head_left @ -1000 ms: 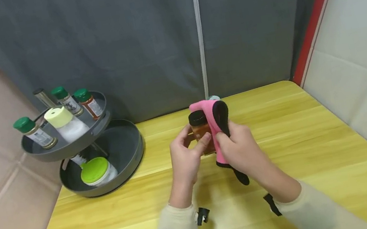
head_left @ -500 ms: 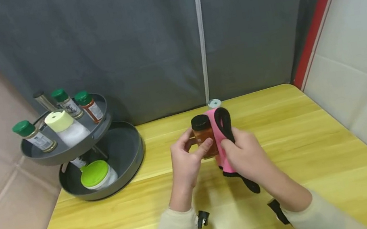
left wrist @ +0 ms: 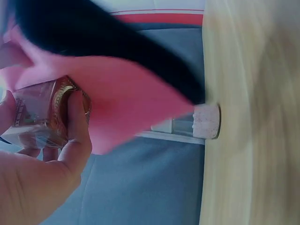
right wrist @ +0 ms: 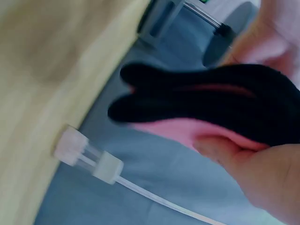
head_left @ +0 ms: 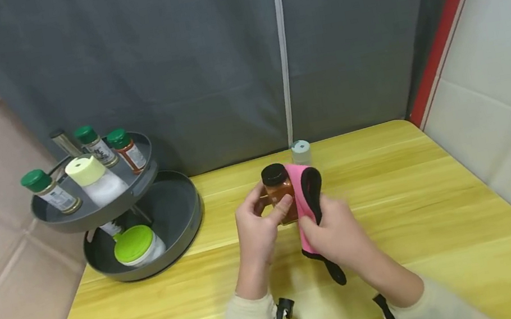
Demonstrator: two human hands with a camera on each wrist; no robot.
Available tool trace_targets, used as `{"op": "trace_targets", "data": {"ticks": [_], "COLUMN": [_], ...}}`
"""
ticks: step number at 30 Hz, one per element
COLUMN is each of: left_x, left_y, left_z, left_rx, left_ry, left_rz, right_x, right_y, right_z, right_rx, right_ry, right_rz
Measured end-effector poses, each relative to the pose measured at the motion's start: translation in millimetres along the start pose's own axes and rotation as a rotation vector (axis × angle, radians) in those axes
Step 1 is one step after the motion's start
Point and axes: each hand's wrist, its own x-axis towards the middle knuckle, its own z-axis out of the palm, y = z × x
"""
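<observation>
My left hand (head_left: 259, 231) grips a squarish clear spice jar (head_left: 283, 198) of red-brown contents with a black lid, held upright above the table. In the left wrist view, thumb and fingers wrap the jar (left wrist: 51, 110) near its base. My right hand (head_left: 335, 231) pinches a folded pink cloth (head_left: 302, 205) with black edging and holds it against the jar's right side. From the right wrist, the cloth's black borders (right wrist: 197, 93) show folded over each other, the thumb pressing the pink face. The right fingers behind the cloth are mostly hidden.
A two-tier grey turntable rack (head_left: 192, 216) stands at left. Its upper tier holds several green-capped spice jars and a yellow-capped white shaker (head_left: 96, 179); a green-lidded tub (head_left: 136, 244) sits below. A small clear container with a pale lid (head_left: 301, 152) stands at the table's back edge, before the grey curtain (head_left: 200, 78).
The right hand with the cloth has shifted down along the jar, baring the container behind. The left hand keeps its grip, with the jar slightly lower in view.
</observation>
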Motion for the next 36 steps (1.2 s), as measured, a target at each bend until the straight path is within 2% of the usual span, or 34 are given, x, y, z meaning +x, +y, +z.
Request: {"op": "trace_targets", "data": {"ticks": [5,9,12,17,19,22,26,29,33,36], "left_x": [2.0,0.8,-0.7,-4.0,-5.0,-4.6,-1.9,0.2,1.4,0.1], "left_y": [0.9,-0.9,-2.2,-5.4,-5.3,-3.5,0.0,1.5,-2.4,-7.6], "left_z": [-3.8,-2.1,-0.4,2.3,3.3,4.4,3.3,1.6,1.1,2.3], "left_rx": [0.028,0.053,0.081,0.113,0.117,0.122,0.113,0.102,0.122,0.156], "left_ry": [-0.002,-0.027,-0.043,-0.060,-0.060,-0.051,-0.008,0.022,0.020,0.010], "left_rz": [-0.003,-0.001,0.001,-0.002,0.002,0.009,0.008,0.010,0.029,0.047], "right_x": [-0.8,3.0,7.6,10.1,9.4,9.3,9.1,6.6,5.0,6.2], "right_y": [9.4,3.1,-4.9,-12.7,-12.5,-7.7,6.5,19.0,27.5,22.4], "right_z": [5.2,-2.6,-10.1,-16.0,-15.5,-11.3,-2.7,3.0,6.7,2.5], "right_rx": [0.011,0.071,0.082,0.079,0.105,0.114,0.096,0.084,0.068,0.056], "right_ry": [-0.044,-0.033,0.012,0.123,0.130,0.106,0.001,-0.072,-0.084,-0.054], "right_rz": [0.114,0.129,0.052,-0.166,-0.187,-0.110,0.072,0.156,0.196,0.196]}}
